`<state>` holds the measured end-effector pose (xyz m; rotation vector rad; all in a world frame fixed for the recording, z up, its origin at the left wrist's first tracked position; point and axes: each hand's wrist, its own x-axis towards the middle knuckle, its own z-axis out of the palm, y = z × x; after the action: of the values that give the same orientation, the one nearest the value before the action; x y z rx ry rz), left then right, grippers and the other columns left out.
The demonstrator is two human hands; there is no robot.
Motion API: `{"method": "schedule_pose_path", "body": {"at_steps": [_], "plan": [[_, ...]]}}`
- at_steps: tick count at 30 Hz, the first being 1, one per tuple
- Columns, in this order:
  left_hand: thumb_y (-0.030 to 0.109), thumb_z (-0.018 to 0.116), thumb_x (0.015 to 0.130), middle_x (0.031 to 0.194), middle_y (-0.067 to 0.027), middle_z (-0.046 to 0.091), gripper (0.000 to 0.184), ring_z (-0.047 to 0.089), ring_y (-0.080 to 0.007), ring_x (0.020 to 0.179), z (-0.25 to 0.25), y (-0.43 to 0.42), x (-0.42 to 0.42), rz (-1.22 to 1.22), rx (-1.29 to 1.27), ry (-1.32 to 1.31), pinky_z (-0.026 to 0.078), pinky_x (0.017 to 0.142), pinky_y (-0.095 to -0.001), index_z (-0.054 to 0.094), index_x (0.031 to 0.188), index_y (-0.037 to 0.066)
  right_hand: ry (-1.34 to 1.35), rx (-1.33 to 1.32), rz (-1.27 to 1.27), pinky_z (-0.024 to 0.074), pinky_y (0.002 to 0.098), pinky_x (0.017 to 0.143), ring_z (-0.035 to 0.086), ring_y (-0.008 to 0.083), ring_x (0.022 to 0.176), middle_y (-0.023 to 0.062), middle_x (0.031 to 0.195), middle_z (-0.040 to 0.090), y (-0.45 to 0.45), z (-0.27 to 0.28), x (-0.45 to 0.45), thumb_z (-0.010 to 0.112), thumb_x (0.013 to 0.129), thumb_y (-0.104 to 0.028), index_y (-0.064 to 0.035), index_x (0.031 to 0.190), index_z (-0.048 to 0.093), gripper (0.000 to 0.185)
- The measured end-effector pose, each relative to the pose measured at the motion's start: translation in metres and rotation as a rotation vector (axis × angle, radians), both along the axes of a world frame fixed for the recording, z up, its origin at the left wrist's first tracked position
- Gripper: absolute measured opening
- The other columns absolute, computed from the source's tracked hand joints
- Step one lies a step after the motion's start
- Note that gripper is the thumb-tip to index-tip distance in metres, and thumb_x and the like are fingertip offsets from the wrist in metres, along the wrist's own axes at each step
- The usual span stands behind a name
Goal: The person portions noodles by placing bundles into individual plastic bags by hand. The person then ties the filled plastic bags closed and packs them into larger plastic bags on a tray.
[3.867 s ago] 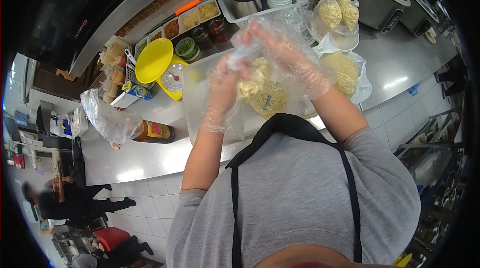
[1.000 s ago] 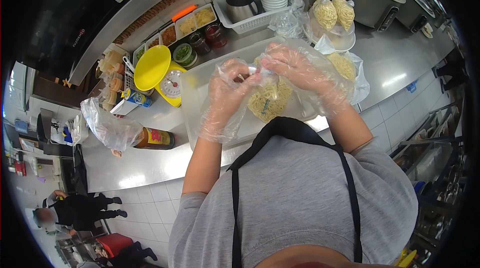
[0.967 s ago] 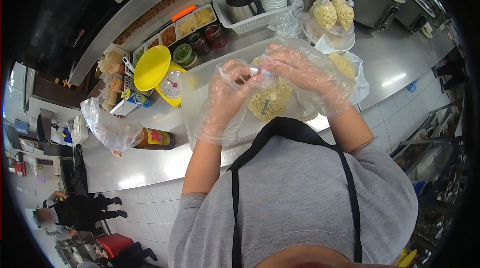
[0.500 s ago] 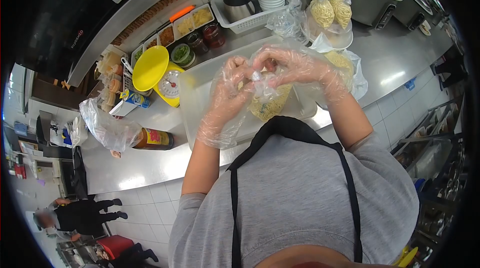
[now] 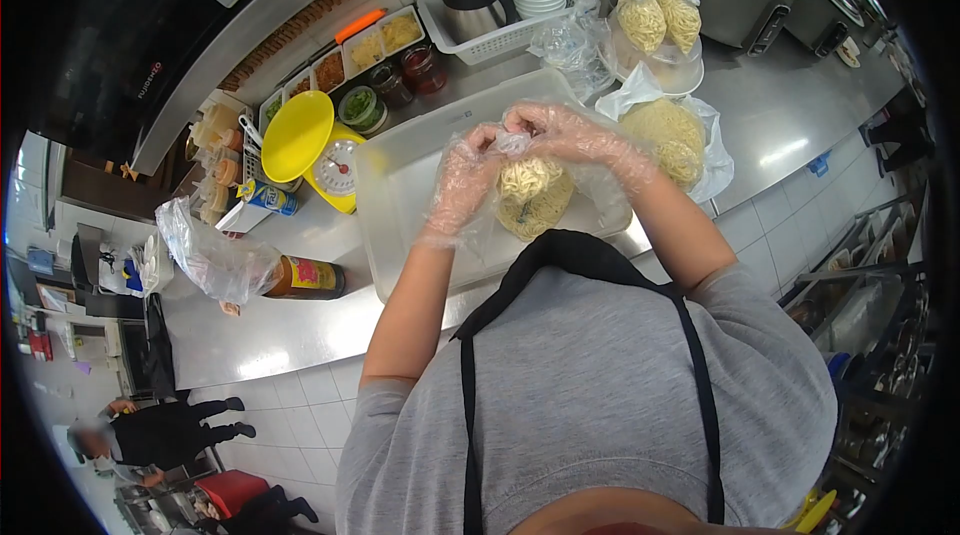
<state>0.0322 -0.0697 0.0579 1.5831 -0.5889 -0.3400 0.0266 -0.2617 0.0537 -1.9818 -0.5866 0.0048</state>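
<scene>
Both my hands wear clear plastic gloves. Between them hangs a small clear bag of noodles [image 5: 530, 178], its gathered neck pinched at the top. My left hand [image 5: 468, 170] is closed on the left side of the neck, and my right hand [image 5: 560, 133] grips it from the right. Beneath the bag, a larger pile of noodles [image 5: 538, 215] lies in a translucent plastic tray [image 5: 395, 225]. To the right of my right hand, more noodles [image 5: 665, 140] sit in an open white plastic bag [image 5: 715, 160].
A yellow kitchen scale [image 5: 338, 170] and a bottle [image 5: 305, 277] stand left. Behind are topping containers [image 5: 365, 50], sauce jars [image 5: 425, 68], a white basket [image 5: 490, 43] with a jug and bowls, and two filled noodle bags [image 5: 660, 20]. Another person [image 5: 160, 432] stands at lower left.
My hands have lowered and turned, bringing the bag of noodles into plain view beneath the pinched neck. My right forearm has shifted left, uncovering more of the noodles in the white bag.
</scene>
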Motion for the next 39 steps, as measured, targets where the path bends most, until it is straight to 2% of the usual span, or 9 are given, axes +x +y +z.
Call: {"method": "schedule_pose_path", "body": {"at_steps": [8, 13, 19, 21, 25, 28, 31, 33, 39], "plan": [[0.015, 0.06, 0.083, 0.094, -0.0024, 0.058, 0.018, 0.051, -0.0096, 0.087, -0.014, 0.004, 0.042, -0.126, 0.281, -0.196, 0.042, 0.078, -0.0261, 0.058, 0.097, 0.003, 0.169, 0.031, -0.107, 0.0404, 0.0269, 0.075, 0.048, 0.0101, 0.082, 0.001, 0.083, 0.054, -0.002, -0.026, 0.018, 0.067, 0.077, -0.02, -0.006, 0.096, 0.054, 0.027], [0.024, 0.065, 0.079, 0.083, -0.0135, 0.062, 0.029, 0.057, -0.0195, 0.077, -0.004, -0.008, 0.045, 0.003, 0.576, -0.402, 0.044, 0.072, -0.0333, 0.059, 0.095, 0.001, 0.264, 0.162, -0.106, 0.0411, 0.0284, 0.078, 0.052, 0.012, 0.085, 0.0021, 0.087, 0.058, -0.001, -0.038, 0.025, 0.064, 0.082, -0.031, -0.0058, 0.097, 0.057, 0.03], [0.025, 0.068, 0.075, 0.082, -0.0159, 0.062, 0.032, 0.059, -0.0272, 0.077, -0.025, -0.021, 0.044, 0.124, 0.439, -0.455, 0.044, 0.07, -0.0368, 0.058, 0.093, 0.001, 0.521, 0.47, -0.024, 0.0421, 0.0287, 0.081, 0.052, 0.0131, 0.091, 0.0032, 0.1, 0.057, -0.01, -0.049, 0.029, 0.065, 0.083, -0.034, -0.0056, 0.106, 0.055, 0.038], [0.025, 0.068, 0.075, 0.082, -0.0151, 0.062, 0.031, 0.058, -0.0273, 0.076, -0.024, -0.022, 0.042, 0.121, 0.411, -0.458, 0.044, 0.07, -0.0368, 0.058, 0.092, 0.001, 0.64, 0.699, -0.031, 0.0433, 0.0286, 0.082, 0.052, 0.0134, 0.092, 0.0049, 0.103, 0.055, -0.007, -0.053, 0.03, 0.067, 0.082, -0.035, -0.0024, 0.117, 0.05, 0.051], [0.021, 0.069, 0.073, 0.081, -0.0126, 0.06, 0.027, 0.056, -0.0269, 0.075, -0.008, -0.023, 0.039, 0.117, 0.423, -0.418, 0.044, 0.07, -0.0369, 0.057, 0.088, 0.002, 0.651, 0.708, -0.05, 0.0443, 0.0285, 0.082, 0.052, 0.0135, 0.094, 0.0053, 0.105, 0.053, -0.003, -0.03, 0.015, 0.067, 0.081, -0.036, -0.0002, 0.124, 0.045, 0.06], [0.019, 0.067, 0.074, 0.076, -0.0125, 0.059, 0.02, 0.057, -0.0267, 0.073, -0.009, -0.028, 0.046, 0.148, 0.353, -0.466, 0.044, 0.067, -0.0377, 0.057, 0.083, 0.003, 0.661, 0.8, -0.269, 0.0429, 0.0272, 0.082, 0.05, 0.0131, 0.095, 0.0059, 0.109, 0.052, 0.007, -0.02, 0.009, 0.067, 0.081, -0.035, -0.0011, 0.125, 0.045, 0.059], [0.015, 0.069, 0.07, 0.077, -0.0107, 0.057, 0.021, 0.054, -0.0249, 0.074, -0.02, -0.034, 0.055, 0.175, 0.29, -0.554, 0.044, 0.069, -0.0356, 0.055, 0.081, 0.003, 0.57, 0.828, -0.306, 0.0418, 0.0293, 0.081, 0.049, 0.0102, 0.089, -0.0004, 0.093, 0.051, 0.001, -0.029, 0.018, 0.062, 0.085, -0.031, -0.006, 0.108, 0.051, 0.035], [0.013, 0.069, 0.07, 0.077, -0.0105, 0.057, 0.02, 0.054, -0.0246, 0.074, -0.029, -0.036, 0.058, 0.214, 0.301, -0.558, 0.044, 0.069, -0.0351, 0.055, 0.081, 0.003, 0.494, 0.6, -0.084, 0.041, 0.0275, 0.081, 0.048, 0.0098, 0.091, -0.0005, 0.091, 0.05, -0.006, -0.043, 0.031, 0.062, 0.083, -0.024, -0.0065, 0.103, 0.051, 0.029], [0.006, 0.066, 0.07, 0.078, -0.0097, 0.057, 0.015, 0.056, -0.0225, 0.076, -0.041, -0.03, 0.065, 0.264, 0.236, -0.566, 0.044, 0.069, -0.0338, 0.055, 0.08, 0.003, 0.369, 0.475, -0.189, 0.0404, 0.0261, 0.075, 0.047, 0.009, 0.08, -0.0014, 0.086, 0.049, -0.003, -0.048, 0.036, 0.062, 0.079, -0.017, -0.0072, 0.098, 0.053, 0.023]]}}
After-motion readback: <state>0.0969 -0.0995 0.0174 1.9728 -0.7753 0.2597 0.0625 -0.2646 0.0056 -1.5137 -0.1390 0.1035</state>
